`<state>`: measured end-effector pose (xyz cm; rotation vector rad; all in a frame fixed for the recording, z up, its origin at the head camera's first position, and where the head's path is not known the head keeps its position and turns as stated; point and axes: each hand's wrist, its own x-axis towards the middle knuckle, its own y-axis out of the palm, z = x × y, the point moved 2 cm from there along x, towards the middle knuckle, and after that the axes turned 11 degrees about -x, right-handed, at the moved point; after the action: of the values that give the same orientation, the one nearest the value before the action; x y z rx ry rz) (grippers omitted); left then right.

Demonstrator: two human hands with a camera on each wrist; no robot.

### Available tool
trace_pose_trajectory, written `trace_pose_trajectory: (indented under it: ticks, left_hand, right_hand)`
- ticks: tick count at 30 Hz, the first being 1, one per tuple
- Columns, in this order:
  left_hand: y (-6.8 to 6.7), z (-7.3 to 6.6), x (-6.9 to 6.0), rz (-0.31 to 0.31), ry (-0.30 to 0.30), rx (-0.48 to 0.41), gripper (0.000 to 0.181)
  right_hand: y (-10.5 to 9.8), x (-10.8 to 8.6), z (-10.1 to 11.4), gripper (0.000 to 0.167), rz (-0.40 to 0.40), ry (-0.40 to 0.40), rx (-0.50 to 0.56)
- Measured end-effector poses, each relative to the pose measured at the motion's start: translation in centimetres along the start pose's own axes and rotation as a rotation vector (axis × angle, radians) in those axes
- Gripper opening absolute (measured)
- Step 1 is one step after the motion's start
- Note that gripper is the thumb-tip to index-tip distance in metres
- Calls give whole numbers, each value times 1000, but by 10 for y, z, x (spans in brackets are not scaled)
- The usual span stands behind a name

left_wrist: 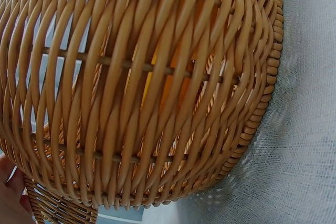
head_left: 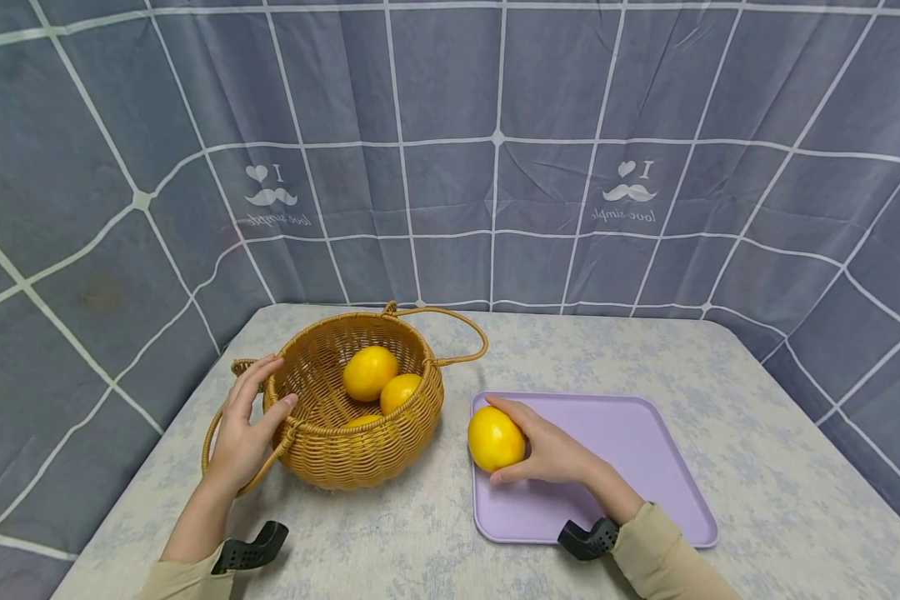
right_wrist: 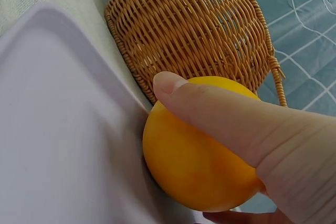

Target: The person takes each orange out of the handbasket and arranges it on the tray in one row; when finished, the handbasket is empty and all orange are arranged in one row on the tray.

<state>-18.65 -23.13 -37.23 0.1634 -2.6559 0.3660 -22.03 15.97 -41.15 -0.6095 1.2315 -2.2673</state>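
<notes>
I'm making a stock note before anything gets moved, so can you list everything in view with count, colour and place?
Basket: one, brown wicker, left of centre
Handles: two, brown, on opposite sides of the basket
Fruit in the basket: three visible, yellow
Held fruit: one, yellow, at the tray's left edge
Tray: one, lilac, right of the basket
Tabletop: one, pale mottled, underneath
Curtain: count unclear, blue-grey with white grid, behind and both sides
Mustache prints: two, white, on the curtain
Wrist devices: two, black, one per wrist
Sleeves: two, beige, bottom edge
Left grip: one, bare, touching the basket's left rim
Right grip: one, bare, around the held fruit
</notes>
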Motion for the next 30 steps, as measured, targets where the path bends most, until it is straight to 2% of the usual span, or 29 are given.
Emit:
trace_pose_trajectory:
  ticks: [12, 30]
  left_hand:
    - [0, 0, 0, -1, 0, 2, 54]
    - [0, -1, -1, 3, 6, 7, 54]
  right_hand:
    - [-1, 2, 0, 99, -31, -57, -8]
    - [-5, 2, 2, 95, -40, -28, -7]
